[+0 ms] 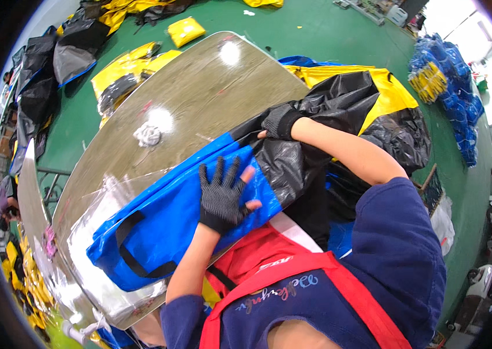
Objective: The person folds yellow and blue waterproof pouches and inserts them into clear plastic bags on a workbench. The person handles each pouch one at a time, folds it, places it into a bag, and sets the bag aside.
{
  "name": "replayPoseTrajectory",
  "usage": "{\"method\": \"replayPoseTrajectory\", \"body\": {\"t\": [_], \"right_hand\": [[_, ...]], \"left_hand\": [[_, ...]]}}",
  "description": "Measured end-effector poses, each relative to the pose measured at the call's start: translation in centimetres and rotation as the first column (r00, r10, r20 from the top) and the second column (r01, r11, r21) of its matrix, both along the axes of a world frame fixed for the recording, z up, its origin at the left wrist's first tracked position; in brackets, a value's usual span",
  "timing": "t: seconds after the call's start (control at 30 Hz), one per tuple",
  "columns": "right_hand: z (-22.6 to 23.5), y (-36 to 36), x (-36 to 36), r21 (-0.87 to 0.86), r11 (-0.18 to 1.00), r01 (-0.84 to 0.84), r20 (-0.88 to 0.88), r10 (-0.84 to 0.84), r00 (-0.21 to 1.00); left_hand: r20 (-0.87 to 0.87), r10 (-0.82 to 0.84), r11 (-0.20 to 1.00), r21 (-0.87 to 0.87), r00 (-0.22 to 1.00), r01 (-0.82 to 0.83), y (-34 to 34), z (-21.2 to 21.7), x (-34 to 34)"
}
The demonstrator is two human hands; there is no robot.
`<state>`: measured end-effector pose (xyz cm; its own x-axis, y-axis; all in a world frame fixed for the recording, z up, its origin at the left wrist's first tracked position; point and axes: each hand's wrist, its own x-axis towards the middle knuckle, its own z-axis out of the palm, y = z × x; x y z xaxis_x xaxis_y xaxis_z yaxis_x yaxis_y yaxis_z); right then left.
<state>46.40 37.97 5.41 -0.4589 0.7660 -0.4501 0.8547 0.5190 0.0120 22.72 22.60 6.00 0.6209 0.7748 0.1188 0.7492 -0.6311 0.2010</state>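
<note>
A large blue, black and yellow bag of shiny tarpaulin-like fabric lies over the near side of the table, and a black strap handle loops on its blue end. My left hand, in a dark ribbed glove with thumb and index fingertips bare, rests on the blue part with its fingers spread. Farther right, my right hand, gloved likewise, is curled closed on the black part near its far edge. Its fingertips are partly hidden. The black and yellow fabric bunches up under and beyond my right forearm.
Clear plastic sheets lie under the blue end on the wood-patterned table. A crumpled white wad sits beyond it. Yellow packets and dark bags lie on the green floor; blue wrapped bundles are stacked at the right.
</note>
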Motion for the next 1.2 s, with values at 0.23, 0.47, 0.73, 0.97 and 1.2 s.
{"method": "replayPoseTrajectory", "body": {"t": [0.23, 0.47, 0.73, 0.97, 1.2], "right_hand": [[5.6, -2.5, 13.0, 0.419, 0.908, 0.010, -0.187, 0.076, 0.979], [-0.8, 0.3, 12.4, 0.038, 0.977, 0.209, -0.088, -0.205, 0.975], [1.0, -4.5, 14.1, 0.383, 0.433, 0.816, -0.917, 0.077, 0.390], [-6.2, -12.0, 10.9, -0.811, 0.405, 0.423, -0.524, -0.181, -0.832], [2.4, -15.9, -0.8, 0.411, 0.768, 0.491, -0.883, 0.202, 0.423]], "left_hand": [[-0.039, 0.236, 0.967, -0.092, 0.971, -0.239, 1.1, -5.4, 0.5], [0.071, 0.213, 0.977, 0.011, 0.974, -0.215, 1.6, -2.0, 4.0], [0.166, 0.172, 0.984, 0.007, 0.971, -0.176, 7.1, -5.7, 10.4], [0.191, 0.147, 0.989, -0.026, 0.971, -0.145, 7.5, -7.3, 10.0], [0.132, 0.109, 0.985, 0.121, 0.985, -0.125, 7.7, -6.3, 9.4]]}}
